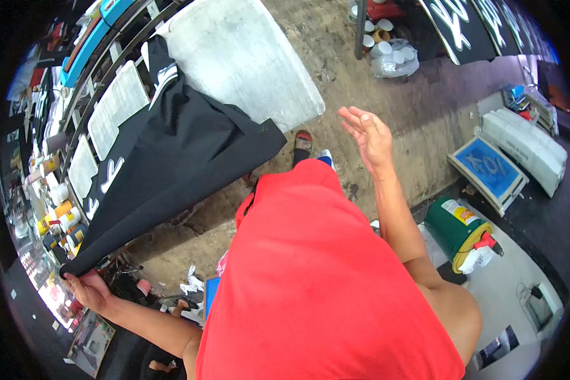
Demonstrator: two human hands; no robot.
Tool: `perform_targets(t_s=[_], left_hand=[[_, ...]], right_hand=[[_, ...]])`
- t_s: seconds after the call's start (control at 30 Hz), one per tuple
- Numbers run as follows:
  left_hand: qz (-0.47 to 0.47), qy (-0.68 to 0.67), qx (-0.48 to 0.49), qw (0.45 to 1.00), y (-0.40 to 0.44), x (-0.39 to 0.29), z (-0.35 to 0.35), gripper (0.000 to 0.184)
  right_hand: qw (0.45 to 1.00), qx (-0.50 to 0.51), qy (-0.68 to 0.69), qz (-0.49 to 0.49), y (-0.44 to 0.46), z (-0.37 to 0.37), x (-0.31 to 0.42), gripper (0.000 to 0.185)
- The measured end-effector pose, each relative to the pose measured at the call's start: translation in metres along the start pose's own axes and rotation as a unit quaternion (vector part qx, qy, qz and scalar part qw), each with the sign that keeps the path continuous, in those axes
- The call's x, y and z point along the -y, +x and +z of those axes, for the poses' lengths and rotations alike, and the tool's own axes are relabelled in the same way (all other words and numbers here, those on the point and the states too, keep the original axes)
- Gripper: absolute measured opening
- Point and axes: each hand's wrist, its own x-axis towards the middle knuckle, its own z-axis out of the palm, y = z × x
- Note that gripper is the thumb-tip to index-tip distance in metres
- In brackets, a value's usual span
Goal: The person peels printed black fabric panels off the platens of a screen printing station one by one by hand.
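Observation:
A large piece of black fabric [190, 158] with white printed lettering lies partly over pale grey boards and slants down to the lower left. At its lower-left corner my left hand [90, 291] grips the edge between thumb and fingers. The fabric's near edge hangs in a long fold toward its right corner, which is free. My right hand [370, 136] is raised in the air to the right of that corner, fingers stretched out and holding nothing. One pale board [247, 57] shows beyond the fabric.
Bottles and jars [63, 218] crowd the left side. On the right are a blue-meshed printing screen [487, 164], a green bucket [453, 218] and a white wrapped package [522, 145]. More printed black pieces [472, 28] lie upper right, near a plastic bag of cups [396, 60].

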Motion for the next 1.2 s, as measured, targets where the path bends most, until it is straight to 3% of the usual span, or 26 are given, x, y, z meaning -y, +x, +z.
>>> perform_targets(t_s=[0.17,0.37,0.43,0.57,0.67,0.73,0.9,0.97,1.0,1.03,1.07,1.13,1.2], left_hand=[[0.016,0.003,0.002,1.000,0.005,0.003,0.000,0.034],[0.026,-0.001,-0.003,1.000,0.002,0.002,0.007,0.033],[0.039,-0.003,-0.018,0.999,-0.002,0.001,0.017,0.034],[0.039,0.020,0.000,0.999,-0.005,-0.002,0.018,0.035],[0.047,0.006,-0.005,0.999,-0.008,-0.003,0.026,0.035],[0.045,-0.017,0.008,0.999,-0.009,-0.003,0.017,0.030],[0.040,-0.035,0.014,0.999,-0.016,-0.012,0.036,0.025],[0.042,-0.038,0.027,0.998,-0.017,-0.015,0.034,0.025],[0.043,-0.044,0.045,0.997,-0.017,-0.015,0.034,0.025],[0.046,-0.044,0.043,0.997,-0.017,-0.014,0.030,0.025],[0.050,-0.039,0.016,0.998,-0.016,-0.012,0.025,0.028],[0.056,-0.034,-0.014,0.998,-0.017,-0.013,0.025,0.032],[0.058,-0.044,0.041,0.997,-0.019,-0.017,0.032,0.023]], right_hand=[[0.998,0.064,0.013,-0.012,0.001,-0.002,0.008,0.037],[0.969,0.132,0.198,0.064,0.002,0.005,0.020,0.066],[0.931,0.177,0.301,0.103,0.001,0.008,0.025,0.073],[0.911,0.217,0.331,0.116,0.005,0.012,0.028,0.067],[0.951,0.157,0.236,0.126,0.010,0.015,0.017,0.054],[0.986,0.132,0.086,0.051,0.016,0.008,0.000,0.040],[0.994,0.067,-0.003,0.090,0.026,0.013,-0.021,0.033],[0.965,0.016,-0.236,0.115,0.031,0.035,-0.035,0.029],[0.926,0.050,-0.366,0.078,0.037,0.042,-0.050,0.025],[0.900,0.099,-0.416,-0.084,0.034,0.054,-0.059,0.022],[0.852,0.143,-0.489,-0.121,0.036,0.063,-0.063,0.025],[0.822,0.165,-0.519,-0.168,0.046,0.085,-0.083,0.026],[0.789,0.186,-0.544,-0.217,0.049,0.103,-0.095,0.028]])
